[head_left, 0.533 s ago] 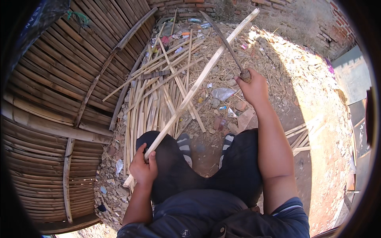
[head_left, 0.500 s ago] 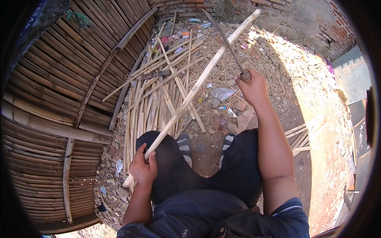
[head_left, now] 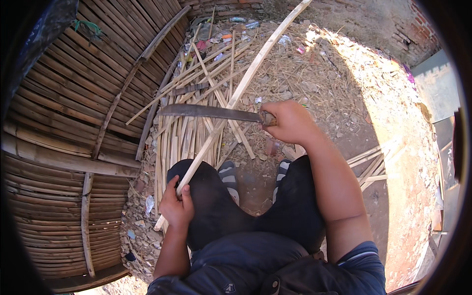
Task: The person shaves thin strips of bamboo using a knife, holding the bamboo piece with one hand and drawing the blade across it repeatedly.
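My left hand (head_left: 178, 206) is closed round the lower part of a long pale strip of split wood or bamboo (head_left: 253, 67), beside my left knee. The strip slants up and to the right, toward the brick wall. My right hand (head_left: 290, 123) grips the handle of a machete (head_left: 211, 112) with a dark, worn blade. Its blade points left and crosses in front of the strip's middle; whether the two touch I cannot tell.
Several cut strips (head_left: 182, 142) lie heaped on the ground ahead and left. A slatted bamboo wall (head_left: 54, 108) rises on the left, a brick wall (head_left: 339, 19) at the far side. More strips (head_left: 371, 167) lie at right. Shavings and litter cover the ground around my feet.
My right hand has moved left and turned the machete from pointing up and away to lying crosswise over the strip. The strip has shifted slightly left; my left hand keeps its hold.
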{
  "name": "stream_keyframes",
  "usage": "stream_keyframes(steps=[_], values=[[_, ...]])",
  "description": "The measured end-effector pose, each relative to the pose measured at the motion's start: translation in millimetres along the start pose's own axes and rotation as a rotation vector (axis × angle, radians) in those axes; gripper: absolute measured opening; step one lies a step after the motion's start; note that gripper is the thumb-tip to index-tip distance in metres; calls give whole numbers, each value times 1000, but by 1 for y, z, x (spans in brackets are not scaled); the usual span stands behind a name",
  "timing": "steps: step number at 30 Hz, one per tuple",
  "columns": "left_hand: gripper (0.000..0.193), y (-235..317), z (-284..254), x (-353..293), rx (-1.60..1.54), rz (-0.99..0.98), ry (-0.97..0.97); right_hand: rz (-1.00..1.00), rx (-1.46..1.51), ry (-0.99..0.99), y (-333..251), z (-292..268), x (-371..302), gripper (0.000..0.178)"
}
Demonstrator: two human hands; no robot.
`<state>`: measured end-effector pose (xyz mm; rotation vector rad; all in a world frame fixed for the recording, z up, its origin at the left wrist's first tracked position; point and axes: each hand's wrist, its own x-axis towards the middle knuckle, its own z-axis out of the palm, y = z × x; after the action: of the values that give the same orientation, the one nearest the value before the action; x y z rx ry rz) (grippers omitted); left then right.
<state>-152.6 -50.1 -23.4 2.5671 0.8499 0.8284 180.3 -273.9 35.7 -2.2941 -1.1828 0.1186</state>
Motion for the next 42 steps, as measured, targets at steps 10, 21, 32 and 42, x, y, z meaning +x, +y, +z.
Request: stream_keyframes(steps=[10,21,32,42], values=[[46,4,0,2,1,-48,-34,190,109,186,10,-10,3,35],[45,0,-1,0,-42,-66,-23,24,65,133,14,-4,2,29],[45,-1,2,1,-65,-43,-10,-155,-2,-26,1,2,-1,27],[44,-1,0,1,-85,-62,-4,152,52,273,25,-11,4,32]])
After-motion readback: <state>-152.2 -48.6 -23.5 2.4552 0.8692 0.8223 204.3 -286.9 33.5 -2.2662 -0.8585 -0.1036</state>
